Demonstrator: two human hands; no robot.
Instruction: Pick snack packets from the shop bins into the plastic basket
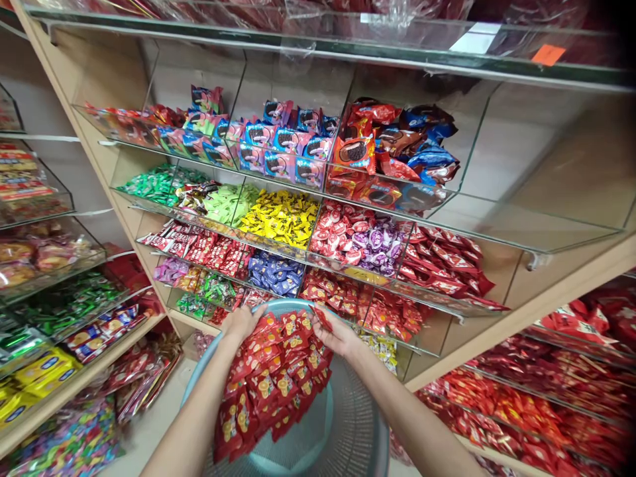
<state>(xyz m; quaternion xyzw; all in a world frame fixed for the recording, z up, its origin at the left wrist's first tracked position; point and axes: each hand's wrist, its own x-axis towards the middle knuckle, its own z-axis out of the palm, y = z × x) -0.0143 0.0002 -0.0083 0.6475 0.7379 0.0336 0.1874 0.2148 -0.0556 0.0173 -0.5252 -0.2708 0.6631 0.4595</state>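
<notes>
A mass of red candy packets (278, 377) with orange fruit prints, lying in rough rows, hangs over the inside of a round blue-green plastic basket (355, 424). My left hand (242, 326) is closed at the upper left edge of the packets, close to the basket's rim; its fingertips are partly hidden. At the upper right corner, my right hand (338, 333) pinches a red packet between thumb and fingers. Whether the packets are joined together I cannot tell. Below them, part of the basket's bottom shows.
Ahead stands a shelf with clear bins of cookie packs (283, 142), yellow candies (281, 218), red and purple candies (360, 238) and blue packets (275, 271). Side shelves hold yellow packs (42, 381) at left and red packets (536, 391) at right. A glass ledge (318, 50) crosses above.
</notes>
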